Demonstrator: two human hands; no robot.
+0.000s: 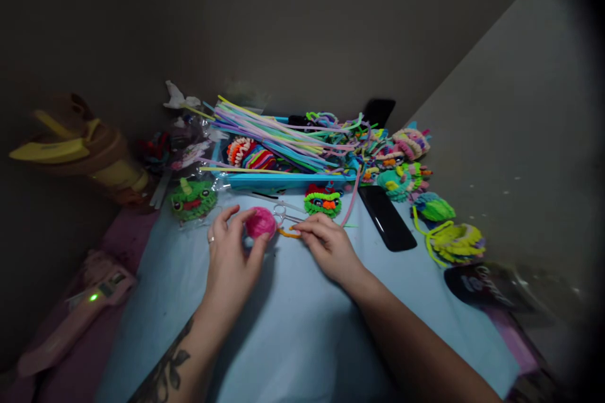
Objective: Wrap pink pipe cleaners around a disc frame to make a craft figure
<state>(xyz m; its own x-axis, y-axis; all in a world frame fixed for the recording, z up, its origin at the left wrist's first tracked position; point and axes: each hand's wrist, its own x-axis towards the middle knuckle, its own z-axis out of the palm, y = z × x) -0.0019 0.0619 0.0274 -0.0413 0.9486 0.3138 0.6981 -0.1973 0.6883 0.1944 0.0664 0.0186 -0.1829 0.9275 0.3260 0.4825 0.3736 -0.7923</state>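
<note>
My left hand [236,239] is curved around a round pink fuzzy piece [261,223], thumb and fingers on its sides. An orange pipe cleaner [288,233] stretches from near that pink piece to my right hand [331,245], whose thumb and forefinger pinch its end. Just behind, a pair of scissors [280,210] lies on the blue cloth. Close beyond my right hand sits a green and red pipe-cleaner figure [322,203] with an orange mouth. Another green figure [195,200] in clear plastic rests to the left of my left hand.
A blue tray [293,182] at the back holds many pastel pipe cleaners [274,126]. To the right lie a black phone [387,219] and several fuzzy figures, one of them yellow [456,243]. A tumbler [113,164] and a pink device [80,321] stand left.
</note>
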